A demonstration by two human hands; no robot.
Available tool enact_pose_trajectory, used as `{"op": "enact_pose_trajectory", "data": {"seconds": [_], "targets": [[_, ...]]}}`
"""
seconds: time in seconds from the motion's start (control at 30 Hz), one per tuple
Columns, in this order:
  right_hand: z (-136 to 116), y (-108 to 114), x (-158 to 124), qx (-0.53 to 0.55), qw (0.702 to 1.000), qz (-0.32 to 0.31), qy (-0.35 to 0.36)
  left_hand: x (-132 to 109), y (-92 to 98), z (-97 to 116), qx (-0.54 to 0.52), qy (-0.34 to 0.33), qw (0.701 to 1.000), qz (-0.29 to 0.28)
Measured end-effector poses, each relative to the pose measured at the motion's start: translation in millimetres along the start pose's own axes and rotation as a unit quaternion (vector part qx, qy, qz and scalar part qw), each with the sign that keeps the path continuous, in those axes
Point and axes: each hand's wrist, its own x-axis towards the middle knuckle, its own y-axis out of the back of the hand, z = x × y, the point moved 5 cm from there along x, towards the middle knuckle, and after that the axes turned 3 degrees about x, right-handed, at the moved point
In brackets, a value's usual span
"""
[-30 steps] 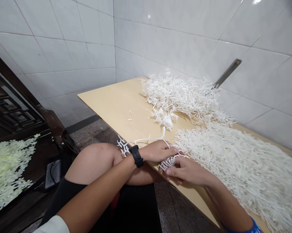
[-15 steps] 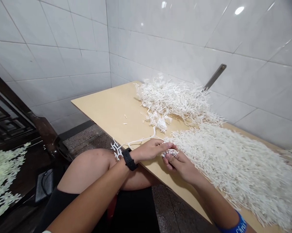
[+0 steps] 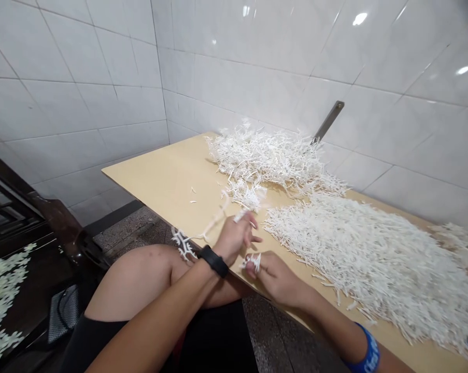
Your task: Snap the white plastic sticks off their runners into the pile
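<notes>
My left hand [image 3: 234,237], with a black watch on its wrist, is raised a little above the front edge of the wooden table [image 3: 167,178]. It pinches a long white plastic branch [image 3: 202,233] that trails left and ends in a forked tip near my knee. Just to its right my right hand [image 3: 274,277] rests on the table edge, closed on a small bunch of white plastic sticks [image 3: 253,260]. A wide heap of straight white sticks [image 3: 366,254] lies right beside both hands.
A second heap of tangled white branched pieces [image 3: 265,155] lies further back against the tiled wall. A grey metal bar [image 3: 327,122] leans on the wall behind it. Pale green plastic pieces [image 3: 0,290] lie on dark wooden furniture at the left. My bare knee [image 3: 140,274] is below the table edge.
My left hand has lifted off the table with the long branch. My right hand has drawn back from the stick heap towards the table edge with a small bunch. The view has shifted.
</notes>
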Motion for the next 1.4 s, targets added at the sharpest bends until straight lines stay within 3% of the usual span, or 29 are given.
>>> {"op": "enact_pose_trajectory", "data": {"seconds": [0.07,0.1,0.33,0.53,0.7,0.9,1.07,1.27,1.4], "targets": [[-2.7,0.9,-1.6,-0.001,1.0,-0.009,0.005,2.7,7.3,2.8,-0.027,-0.017,0.998,0.051],[-2.3,4.7,-1.7,0.001,1.0,0.005,-0.002,3.7,8.5,4.3,-0.024,-0.024,0.998,0.048],[7.7,50.2,1.7,-0.104,0.99,0.089,-0.036,4.3,4.7,1.8,-0.043,-0.01,0.998,-0.032],[20.5,86.4,-8.8,-0.299,0.941,0.153,-0.042,3.8,5.9,4.0,-0.045,-0.007,0.998,-0.036],[19.2,100.8,-14.3,-0.404,0.891,0.204,-0.027,3.3,6.6,4.8,-0.038,-0.011,0.998,-0.048],[3.3,106.5,-20.8,-0.323,0.891,0.318,0.019,2.0,5.5,3.6,-0.02,-0.024,0.996,-0.079],[1.0,93.1,-16.5,-0.305,0.918,0.252,0.028,3.0,7.1,1.9,-0.028,-0.019,0.998,-0.052],[-10.8,84.9,-17.5,-0.231,0.932,0.28,-0.008,-4.6,2.8,9.6,0.045,-0.037,0.994,-0.093],[-20.3,77.4,-12.7,-0.127,0.96,0.243,-0.058,-11.8,0.6,18.8,0.122,-0.058,0.983,-0.125]]}}
